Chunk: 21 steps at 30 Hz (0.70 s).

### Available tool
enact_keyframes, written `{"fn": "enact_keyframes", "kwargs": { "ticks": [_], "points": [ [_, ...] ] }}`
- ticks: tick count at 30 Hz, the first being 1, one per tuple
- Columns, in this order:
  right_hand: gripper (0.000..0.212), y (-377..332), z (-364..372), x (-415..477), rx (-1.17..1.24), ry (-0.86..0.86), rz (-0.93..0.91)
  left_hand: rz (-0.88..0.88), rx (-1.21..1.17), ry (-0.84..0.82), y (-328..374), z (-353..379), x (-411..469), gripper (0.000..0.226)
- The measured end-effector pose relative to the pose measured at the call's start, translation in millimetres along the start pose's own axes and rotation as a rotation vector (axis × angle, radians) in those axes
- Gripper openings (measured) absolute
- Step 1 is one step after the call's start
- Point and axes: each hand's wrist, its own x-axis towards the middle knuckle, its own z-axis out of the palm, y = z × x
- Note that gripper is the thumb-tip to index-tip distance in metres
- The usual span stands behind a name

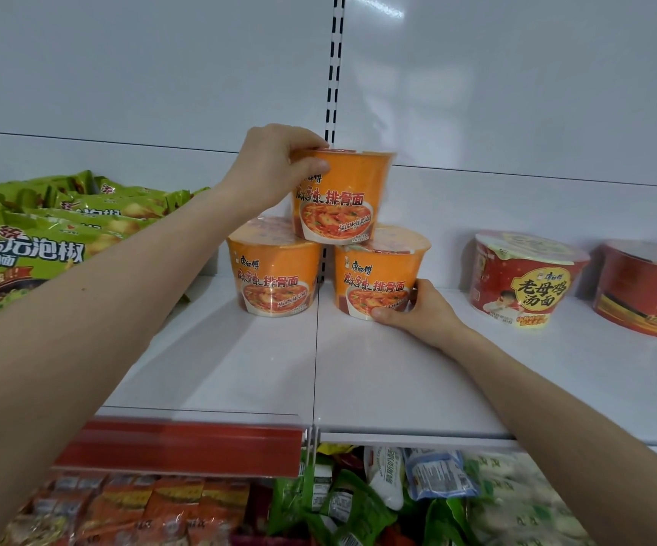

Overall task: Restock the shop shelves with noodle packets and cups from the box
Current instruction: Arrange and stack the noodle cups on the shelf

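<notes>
Three orange noodle cups form a small pyramid on the white shelf (358, 380). My left hand (275, 167) grips the rim of the top cup (342, 195), which rests on the two below. The bottom left cup (275, 275) stands free. My right hand (421, 313) holds the lower right side of the bottom right cup (378, 277), thumb along its base. The box is out of view.
Green noodle packets (31, 238) are piled at the shelf's left. Two red noodle bowls (524, 277) (646, 289) stand to the right. Below the red price strip (177, 447), a lower shelf holds mixed snack packets (358, 502). A slotted upright (335, 65) runs up the back panel.
</notes>
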Motion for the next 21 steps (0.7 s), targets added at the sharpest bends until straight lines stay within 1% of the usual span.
{"fn": "enact_keyframes", "kwargs": {
  "ticks": [5,11,21],
  "points": [
    [0.082,-0.7,-0.1,-1.2,0.001,0.014,0.000,0.007,-0.001,0.015,-0.1,-0.2,0.2,0.032],
    [0.080,-2.5,-0.4,-2.9,0.001,0.015,0.004,0.023,0.035,-0.027,-0.5,-4.1,2.3,0.031],
    [0.081,-4.3,-0.6,-4.8,-0.015,0.015,0.013,0.013,0.043,0.044,7.0,1.3,1.6,0.032]
  ]
}}
